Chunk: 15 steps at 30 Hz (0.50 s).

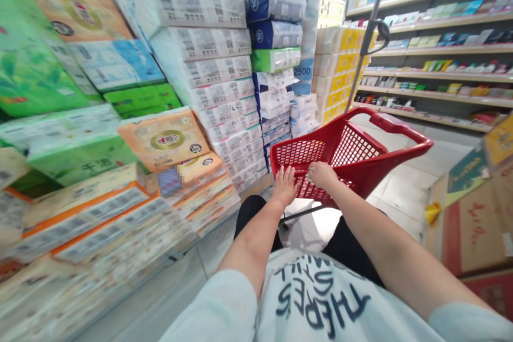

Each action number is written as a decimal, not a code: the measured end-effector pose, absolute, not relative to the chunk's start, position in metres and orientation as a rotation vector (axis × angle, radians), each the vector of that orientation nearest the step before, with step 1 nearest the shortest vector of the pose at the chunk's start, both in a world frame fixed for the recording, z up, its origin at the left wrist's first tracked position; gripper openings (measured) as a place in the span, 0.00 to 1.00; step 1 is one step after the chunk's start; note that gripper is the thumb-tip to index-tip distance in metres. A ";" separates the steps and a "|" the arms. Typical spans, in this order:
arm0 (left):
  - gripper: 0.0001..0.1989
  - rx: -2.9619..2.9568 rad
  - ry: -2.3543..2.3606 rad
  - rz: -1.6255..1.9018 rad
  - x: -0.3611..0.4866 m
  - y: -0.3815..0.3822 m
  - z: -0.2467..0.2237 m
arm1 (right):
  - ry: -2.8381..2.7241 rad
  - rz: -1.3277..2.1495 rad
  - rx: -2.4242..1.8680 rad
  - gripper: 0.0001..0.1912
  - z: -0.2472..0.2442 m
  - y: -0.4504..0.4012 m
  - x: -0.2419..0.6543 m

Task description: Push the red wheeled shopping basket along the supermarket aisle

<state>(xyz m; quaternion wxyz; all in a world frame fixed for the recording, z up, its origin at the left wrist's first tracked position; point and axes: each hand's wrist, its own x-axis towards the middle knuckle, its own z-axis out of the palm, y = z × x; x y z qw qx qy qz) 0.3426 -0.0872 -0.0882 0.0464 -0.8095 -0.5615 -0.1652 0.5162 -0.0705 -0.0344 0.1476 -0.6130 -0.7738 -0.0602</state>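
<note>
A red plastic shopping cart [363, 171] with a lattice basket stands right in front of me, its handle at the far right. My left hand [285, 186] rests at the near end of the basket, palm down, fingers stretched out and slightly apart. Just right of it, my right hand [321, 175] has its fingers curled at the near rim of the cart. Some of the right fingertips are hard to make out. The visible part of the basket holds no goods. Below the basket, a dark metal leg of the cart shows between my knees.
Tall stacks of wrapped tissue packs [220, 67] line the left side, with orange packs [168, 139] nearer me. Yellow-and-white packs [340, 72] stand behind the cart beside a slanted metal pole [363, 48]. Stocked shelves [436, 53] fill the back right; cardboard boxes [476, 219] stand at right.
</note>
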 end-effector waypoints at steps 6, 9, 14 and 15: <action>0.29 -2.483 -1.663 -0.466 0.338 -0.089 -0.085 | -2.284 -0.168 -1.882 0.13 -0.028 -0.074 0.508; 0.28 -2.454 -1.664 -0.483 0.338 -0.090 -0.085 | -2.328 -0.141 -1.850 0.13 -0.027 -0.079 0.509; 0.26 -2.423 -1.653 -0.510 0.342 -0.091 -0.086 | -2.281 -0.163 -1.866 0.17 -0.024 -0.084 0.506; 0.26 -2.419 -1.642 -0.519 0.343 -0.092 -0.087 | -2.298 -0.121 -1.902 0.16 -0.021 -0.081 0.505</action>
